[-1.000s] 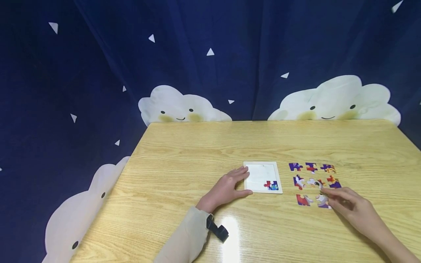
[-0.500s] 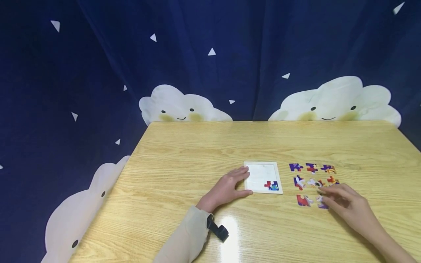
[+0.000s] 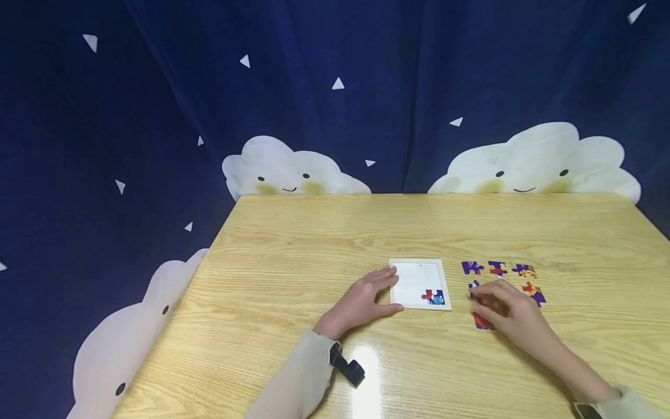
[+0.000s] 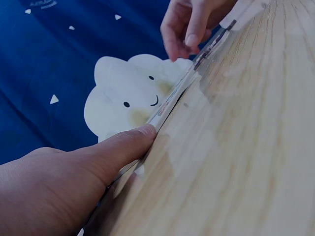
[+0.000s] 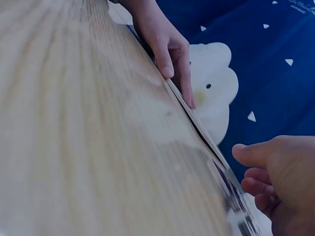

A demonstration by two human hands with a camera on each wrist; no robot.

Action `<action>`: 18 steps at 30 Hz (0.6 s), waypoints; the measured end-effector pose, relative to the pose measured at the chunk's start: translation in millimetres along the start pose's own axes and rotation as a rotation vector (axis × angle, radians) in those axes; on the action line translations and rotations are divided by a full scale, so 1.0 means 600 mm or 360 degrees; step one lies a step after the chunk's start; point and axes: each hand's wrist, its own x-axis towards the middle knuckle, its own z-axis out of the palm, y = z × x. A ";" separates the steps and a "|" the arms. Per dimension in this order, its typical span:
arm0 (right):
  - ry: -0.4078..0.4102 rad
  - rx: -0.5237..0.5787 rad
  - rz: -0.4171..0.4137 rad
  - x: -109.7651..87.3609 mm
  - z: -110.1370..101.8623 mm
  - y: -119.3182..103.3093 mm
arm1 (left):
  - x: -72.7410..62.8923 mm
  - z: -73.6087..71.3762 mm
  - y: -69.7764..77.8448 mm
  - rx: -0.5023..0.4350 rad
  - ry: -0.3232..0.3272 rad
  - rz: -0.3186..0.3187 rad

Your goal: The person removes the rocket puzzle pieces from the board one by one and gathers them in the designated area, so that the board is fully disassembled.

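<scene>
A white square puzzle tray (image 3: pixel 419 262) lies on the table with a joined red and blue puzzle section (image 3: pixel 433 297) in its near right corner. My left hand (image 3: pixel 363 297) rests at the tray's left side, fingertips on the rim and thumb at the near corner. In the left wrist view its thumb (image 4: pixel 130 145) presses against the tray edge. Loose puzzle pieces (image 3: pixel 473 267) lie in rows right of the tray. Over their left part hovers my right hand (image 3: pixel 510 311), fingers bent, thumb and forefinger apart, nothing visible between them. It covers several pieces.
The pale wood table (image 3: pixel 314 233) reaches back to a dark blue curtain (image 3: pixel 314 70) printed with clouds and triangles. A black strap (image 3: pixel 345 364) hangs from the left wrist. A light reflection shines near the table's front.
My right hand has moved left across the loose pieces, from their right side to the leftmost ones. The left hand and the tray have stayed where they were.
</scene>
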 end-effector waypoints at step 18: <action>-0.0271 -0.0040 -0.0189 0.055 0.057 -0.031 | 0.000 0.001 -0.003 -0.0011 -0.0018 -0.0023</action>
